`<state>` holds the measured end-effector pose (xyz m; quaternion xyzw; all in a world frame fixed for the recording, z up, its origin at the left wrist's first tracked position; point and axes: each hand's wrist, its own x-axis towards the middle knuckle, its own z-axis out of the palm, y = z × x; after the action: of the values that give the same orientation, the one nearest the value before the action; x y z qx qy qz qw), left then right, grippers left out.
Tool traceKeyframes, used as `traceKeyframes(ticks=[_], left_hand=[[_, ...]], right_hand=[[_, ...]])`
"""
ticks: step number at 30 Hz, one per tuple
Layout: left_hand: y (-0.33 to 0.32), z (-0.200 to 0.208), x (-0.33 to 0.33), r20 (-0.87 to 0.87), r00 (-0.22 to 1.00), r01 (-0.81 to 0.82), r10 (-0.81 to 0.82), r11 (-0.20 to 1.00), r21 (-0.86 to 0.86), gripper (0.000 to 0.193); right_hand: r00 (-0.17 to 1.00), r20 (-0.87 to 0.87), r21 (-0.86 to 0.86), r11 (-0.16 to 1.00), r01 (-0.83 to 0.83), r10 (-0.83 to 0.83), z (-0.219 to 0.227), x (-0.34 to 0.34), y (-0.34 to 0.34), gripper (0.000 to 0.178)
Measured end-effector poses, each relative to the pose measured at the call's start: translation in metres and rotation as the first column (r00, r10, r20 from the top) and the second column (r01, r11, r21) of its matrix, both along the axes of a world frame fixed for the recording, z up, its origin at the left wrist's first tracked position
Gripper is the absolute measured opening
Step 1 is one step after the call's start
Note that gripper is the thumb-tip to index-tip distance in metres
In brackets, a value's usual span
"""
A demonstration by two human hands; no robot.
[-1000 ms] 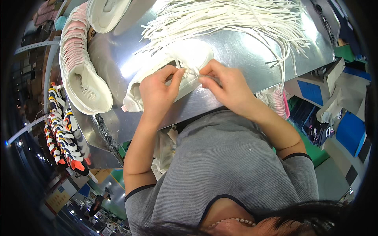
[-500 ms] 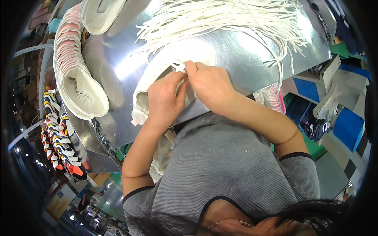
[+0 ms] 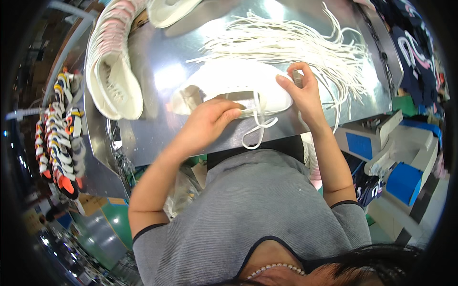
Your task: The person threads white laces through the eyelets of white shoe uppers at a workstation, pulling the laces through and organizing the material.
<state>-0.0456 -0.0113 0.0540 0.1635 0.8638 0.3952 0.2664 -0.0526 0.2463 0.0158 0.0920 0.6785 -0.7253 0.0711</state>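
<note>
A white shoe upper (image 3: 224, 76) lies on the metal table in front of me, its opening toward me. A white shoelace (image 3: 256, 125) runs across the opening, and its loose end loops down over the table. My left hand (image 3: 210, 121) is closed on the near edge of the opening, thumb on the outside and fingers partly hidden. Beside the right end of the upper, my right hand (image 3: 305, 90) has its thumb and fingers curled round a small grey thing (image 3: 297, 78) whose kind I cannot make out.
A heap of loose white laces (image 3: 286, 40) spreads behind the upper. Nested white and pink shoe uppers (image 3: 117, 81) stand in a curved row at left, with another white upper (image 3: 171, 12) at the back. Colourful shoe parts (image 3: 59, 138) hang beyond the table's left edge.
My hands have parted: the right has gone right, off the lace, while the left grips the opening's edge. The upper now lies more sideways, and the lace end hangs loose.
</note>
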Motion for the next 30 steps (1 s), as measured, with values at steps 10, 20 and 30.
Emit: traceKeyframes(ticks=[10, 20, 30], left_hand=[[0.008, -0.015, -0.026, 0.719, 0.696, -0.25, 0.002, 0.938, 0.24, 0.022], [0.017, -0.036, -0.016, 0.027, 0.956, -0.284, 0.293, 0.893, 0.349, 0.02], [0.02, -0.037, -0.012, -0.012, 0.979, -0.193, 0.203, 0.943, 0.272, 0.015]], right_hand=[[0.99, -0.117, 0.157, 0.983, 0.099, -0.081, -0.022, 0.018, -0.033, 0.04], [0.978, 0.191, -0.014, 0.996, 0.091, -0.087, -0.018, 0.019, -0.027, 0.029], [0.983, 0.131, -0.016, 0.991, 0.133, -0.13, -0.027, 0.027, -0.035, 0.036]])
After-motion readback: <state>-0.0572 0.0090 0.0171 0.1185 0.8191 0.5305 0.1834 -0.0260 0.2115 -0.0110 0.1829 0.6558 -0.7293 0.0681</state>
